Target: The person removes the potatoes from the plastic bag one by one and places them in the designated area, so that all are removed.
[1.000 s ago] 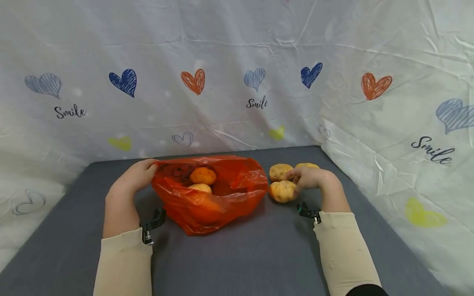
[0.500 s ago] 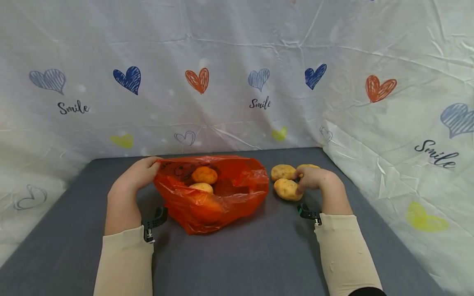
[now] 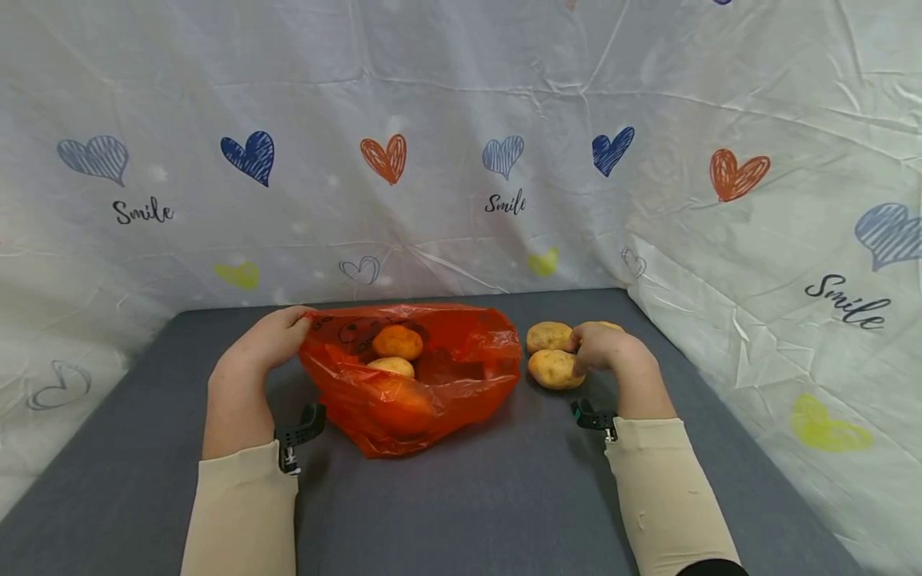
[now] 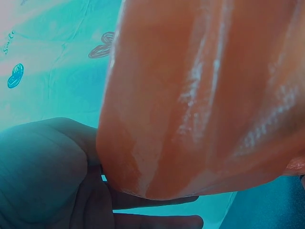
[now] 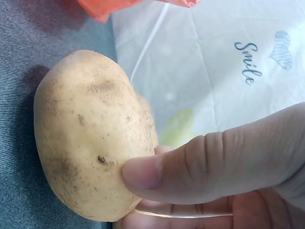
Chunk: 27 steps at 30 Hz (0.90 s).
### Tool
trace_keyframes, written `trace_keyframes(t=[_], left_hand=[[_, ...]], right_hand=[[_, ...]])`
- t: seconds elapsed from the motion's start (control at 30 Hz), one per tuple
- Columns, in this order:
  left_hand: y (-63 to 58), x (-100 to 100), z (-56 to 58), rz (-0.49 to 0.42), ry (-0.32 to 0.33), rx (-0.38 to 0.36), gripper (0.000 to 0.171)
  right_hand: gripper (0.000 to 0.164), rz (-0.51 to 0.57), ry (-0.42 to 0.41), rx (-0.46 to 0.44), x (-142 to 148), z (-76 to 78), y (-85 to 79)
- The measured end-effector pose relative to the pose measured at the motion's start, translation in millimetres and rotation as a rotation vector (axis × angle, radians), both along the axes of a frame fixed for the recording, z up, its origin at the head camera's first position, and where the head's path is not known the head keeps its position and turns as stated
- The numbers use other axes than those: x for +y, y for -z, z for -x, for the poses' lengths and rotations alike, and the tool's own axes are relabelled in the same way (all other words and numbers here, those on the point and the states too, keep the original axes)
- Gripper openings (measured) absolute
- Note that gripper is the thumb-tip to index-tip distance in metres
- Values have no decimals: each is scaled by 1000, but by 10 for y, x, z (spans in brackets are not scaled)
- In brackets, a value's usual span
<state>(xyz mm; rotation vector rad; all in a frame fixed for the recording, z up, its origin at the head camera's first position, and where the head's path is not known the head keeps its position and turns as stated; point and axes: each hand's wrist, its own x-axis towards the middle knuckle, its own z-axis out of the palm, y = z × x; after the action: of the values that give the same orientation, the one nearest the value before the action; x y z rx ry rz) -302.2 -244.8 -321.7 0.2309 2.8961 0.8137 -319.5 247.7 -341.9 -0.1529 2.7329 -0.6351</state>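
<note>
Right hand pinches a potato beside a red bag.
The potato, oval, yellowish, brown-flecked and dark-pitted, lies on the grey table; the left hand grips the bag's edge.

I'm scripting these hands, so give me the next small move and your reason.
Probably lift the front potato with the right hand, since it appears to pinch that potato, and the left hand holds the edge of the red bag, whose mouth is open.
</note>
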Motion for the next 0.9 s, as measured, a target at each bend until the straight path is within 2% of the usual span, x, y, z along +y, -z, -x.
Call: trace_keyframes(t=[0.13,0.27,0.53,0.9], left_hand=[[6,1,-2,0,2,1,55],[3,10,-7,-5,0,-4,56],[-5,28,-2,-16,2,15,58],[-3,67,3,-23,-8,21,59]], right_hand=[[41,-30,-7,18,-2,-19,-34],[42,-14,-12,49,21,-57,-96],[38,23,-27,234,0,-159,-246],[35,203,-126,453,-569,-262,-315]])
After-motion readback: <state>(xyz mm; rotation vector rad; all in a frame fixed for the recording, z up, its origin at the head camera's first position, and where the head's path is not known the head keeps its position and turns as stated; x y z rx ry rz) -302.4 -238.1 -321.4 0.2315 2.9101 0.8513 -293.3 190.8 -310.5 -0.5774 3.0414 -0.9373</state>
